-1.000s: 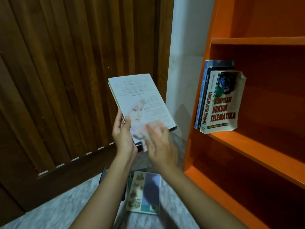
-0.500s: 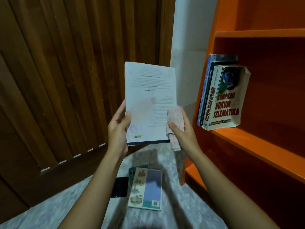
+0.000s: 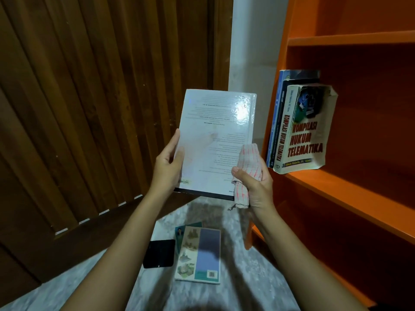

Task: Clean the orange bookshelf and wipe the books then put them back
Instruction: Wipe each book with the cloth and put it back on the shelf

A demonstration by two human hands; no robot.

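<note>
A white glossy book (image 3: 215, 140) is held upright in front of me, its back cover with small print facing me. My left hand (image 3: 168, 167) grips its lower left edge, thumb on the cover. My right hand (image 3: 253, 185) holds a white cloth with red stripes (image 3: 249, 162) bunched against the book's lower right edge. To the right stands the orange bookshelf (image 3: 350, 187). On its middle shelf, at the left end, stand three books; the outermost is a worn white book titled Kompilasi Hukum Telematika (image 3: 305, 131).
On the grey mottled floor (image 3: 67, 286) below my arms lie a book with a blue and illustrated cover (image 3: 199, 254) on top of a teal one, and a black phone (image 3: 160, 253) to its left. A dark wooden slatted door (image 3: 89, 108) fills the left.
The white book was turned from its tilted picture cover to its text-covered back and raised upright. My right hand with the cloth moved from the cover's face to the lower right edge.
</note>
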